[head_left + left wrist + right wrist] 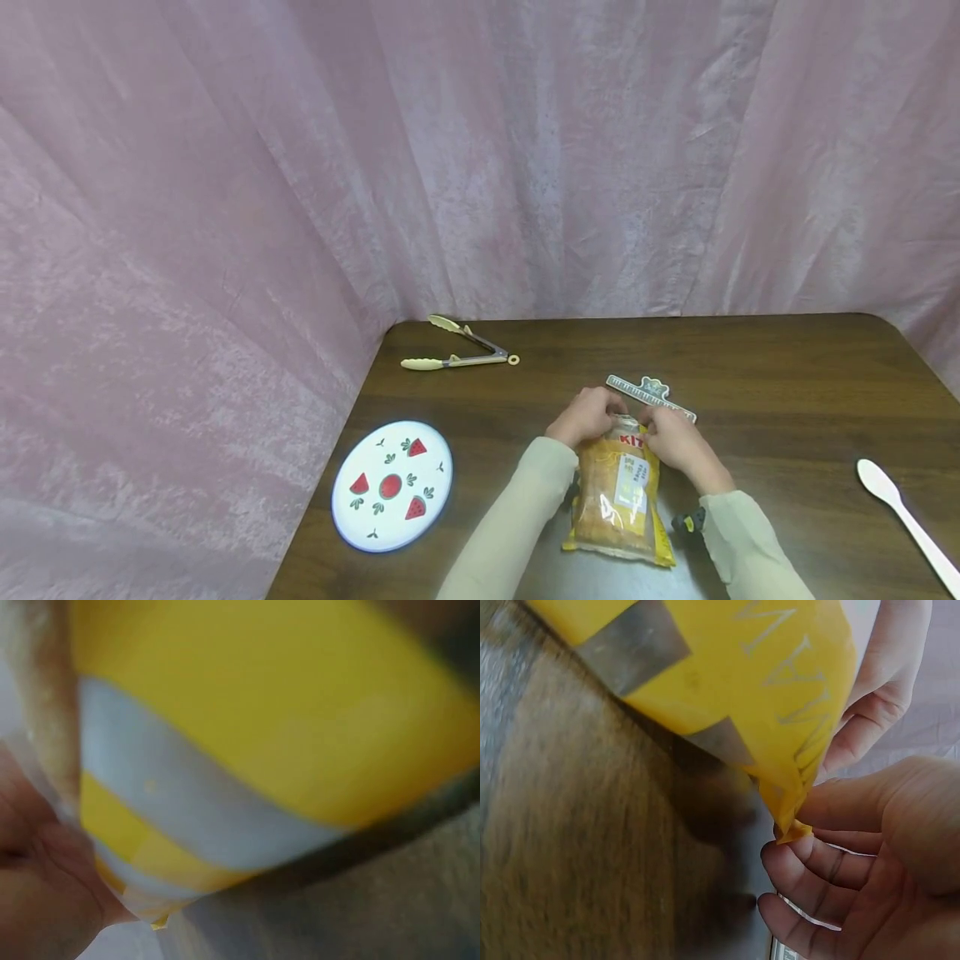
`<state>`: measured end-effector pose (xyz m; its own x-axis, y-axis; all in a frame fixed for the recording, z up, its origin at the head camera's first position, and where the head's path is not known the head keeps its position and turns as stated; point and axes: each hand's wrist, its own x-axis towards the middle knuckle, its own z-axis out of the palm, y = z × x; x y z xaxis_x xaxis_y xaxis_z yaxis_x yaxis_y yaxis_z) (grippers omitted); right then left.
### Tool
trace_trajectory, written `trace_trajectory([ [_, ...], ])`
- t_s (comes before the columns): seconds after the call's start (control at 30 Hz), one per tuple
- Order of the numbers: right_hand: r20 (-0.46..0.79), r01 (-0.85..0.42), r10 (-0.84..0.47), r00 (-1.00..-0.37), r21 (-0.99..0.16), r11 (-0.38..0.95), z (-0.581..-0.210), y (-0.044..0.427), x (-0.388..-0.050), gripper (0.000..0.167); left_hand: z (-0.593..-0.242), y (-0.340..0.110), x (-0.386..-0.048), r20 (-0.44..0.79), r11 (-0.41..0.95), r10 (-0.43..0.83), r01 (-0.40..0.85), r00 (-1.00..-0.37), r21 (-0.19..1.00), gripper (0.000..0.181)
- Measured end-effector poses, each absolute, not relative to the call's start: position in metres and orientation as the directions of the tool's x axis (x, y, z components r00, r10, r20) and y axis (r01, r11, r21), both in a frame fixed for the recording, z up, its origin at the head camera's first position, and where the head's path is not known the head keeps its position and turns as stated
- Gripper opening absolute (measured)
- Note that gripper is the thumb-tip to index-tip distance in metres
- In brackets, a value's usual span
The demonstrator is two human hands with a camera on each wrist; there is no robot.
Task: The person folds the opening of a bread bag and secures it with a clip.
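Note:
A clear and yellow plastic bread bag [604, 492] lies on the table with a white label and red lettering near its top. My left hand [591, 417] grips the bag's top left end with curled fingers. At the top right corner, my right hand [678, 442] pinches the plastic. The right wrist view shows that yellow corner between the thumb and fingers of the right hand [870, 855], with the left hand [889, 690] behind the bag. In the left wrist view the bag's yellow and grey side [247, 712] covers most of the left hand [45, 877].
Just beyond the hands lies a wide ruler-like clip [651, 395]. A round white plate [405, 492] with watermelon pictures is at the left. Spread tongs [472, 360] lie at the back left, and a white spoon [900, 508] at the right. Curtains [525, 167] hang behind the table.

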<state>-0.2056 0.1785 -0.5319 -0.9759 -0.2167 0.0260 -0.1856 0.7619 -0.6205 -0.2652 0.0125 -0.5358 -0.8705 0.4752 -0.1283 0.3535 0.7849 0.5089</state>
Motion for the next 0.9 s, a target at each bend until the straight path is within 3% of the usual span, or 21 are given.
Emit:
trace_trajectory([
  [0.23,0.022,-0.174,-0.203,-0.979,-0.613,0.771,-0.530,0.180,-0.202,0.007,-0.535,0.014,-0.262,-0.101,0.787,0.499,0.402,-0.860,0.468,0.017],
  [0.5,0.027,-0.171,-0.198,-0.980,-0.626,0.761,-0.530,0.181,-0.197,0.011,-0.538,0.014,-0.261,-0.099,0.762,0.521,0.409,-0.848,0.503,0.006],
  [0.9,0.039,-0.217,-0.240,-0.970,-0.587,0.780,-0.527,0.183,-0.192,0.015,-0.538,0.007,-0.267,-0.072,0.714,0.565,0.444,-0.822,0.542,0.006],
])
